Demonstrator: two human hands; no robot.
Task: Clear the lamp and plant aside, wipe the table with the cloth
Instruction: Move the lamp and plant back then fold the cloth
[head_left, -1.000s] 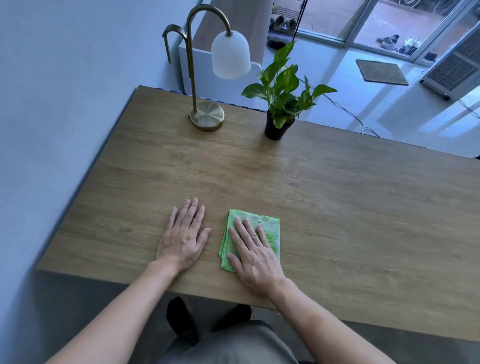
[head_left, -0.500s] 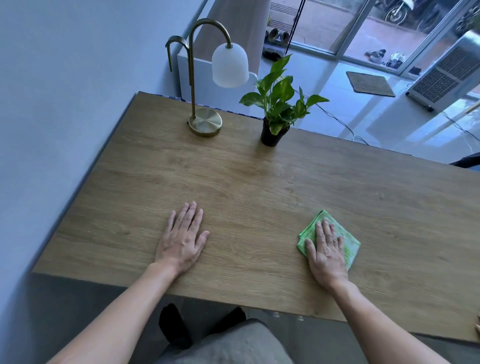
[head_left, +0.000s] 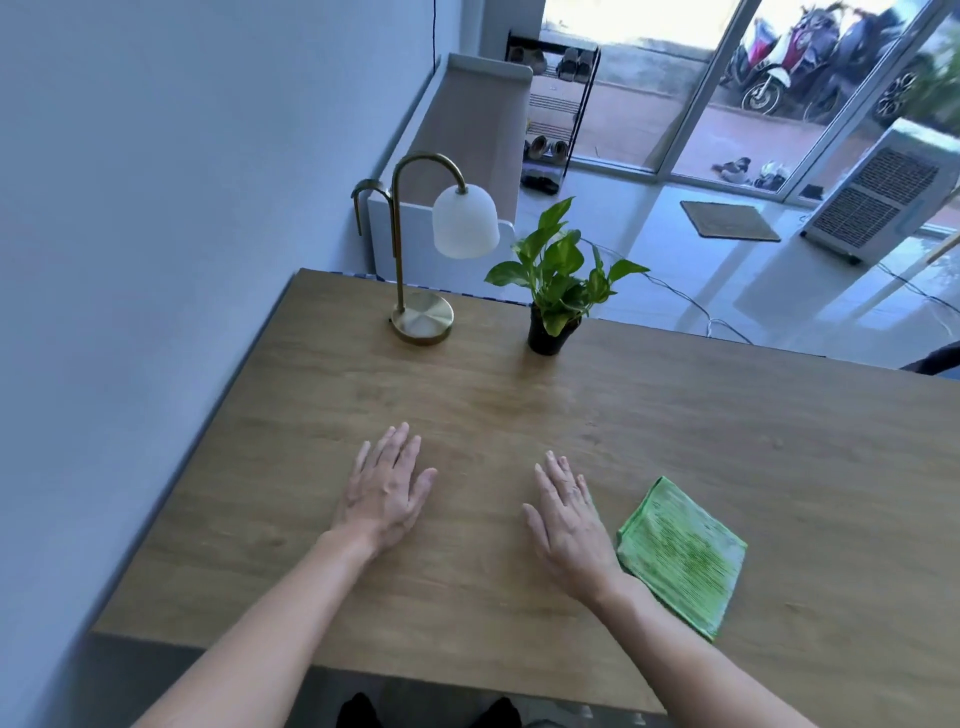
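Left hand (head_left: 387, 493) fingers straight, flat on wooden table (head_left: 675, 415), holding nothing. Right hand (head_left: 569, 525) fingers straight, slightly spread, empty. Folded green cloth (head_left: 683, 553) lies just right of right hand, flat on table. Brass arched lamp with white shade (head_left: 423, 291) and small potted green plant (head_left: 556, 296) at table's far edge, plant right of lamp.

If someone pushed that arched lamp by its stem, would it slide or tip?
The lamp probably slides if pushed low: its round brass base looks heavy. Pushed high, it may tip toward its overhanging white shade, which looks like fragile glass.
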